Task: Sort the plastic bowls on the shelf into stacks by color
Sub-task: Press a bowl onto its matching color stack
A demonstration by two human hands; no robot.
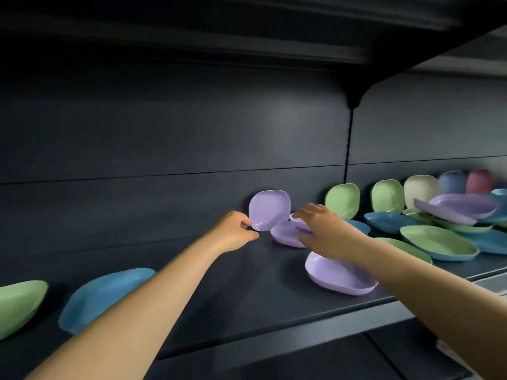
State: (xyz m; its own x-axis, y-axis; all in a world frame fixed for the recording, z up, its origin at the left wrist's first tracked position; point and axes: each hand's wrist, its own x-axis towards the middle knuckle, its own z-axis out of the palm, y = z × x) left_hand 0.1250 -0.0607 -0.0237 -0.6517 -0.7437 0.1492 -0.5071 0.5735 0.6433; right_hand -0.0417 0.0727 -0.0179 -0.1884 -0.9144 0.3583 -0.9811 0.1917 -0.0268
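1. Left hand pinches the upright lilac plastic bowl by its lower rim at the dark shelf's back wall.
2. Right hand, fingers spread, grips nothing, hovering over flat lilac bowls.
3. They look light, stiff, slippery: best held by the rims.

The purple bowls look like smooth plastic with a soft sheen, as do the green bowls; the dark shelf is matt
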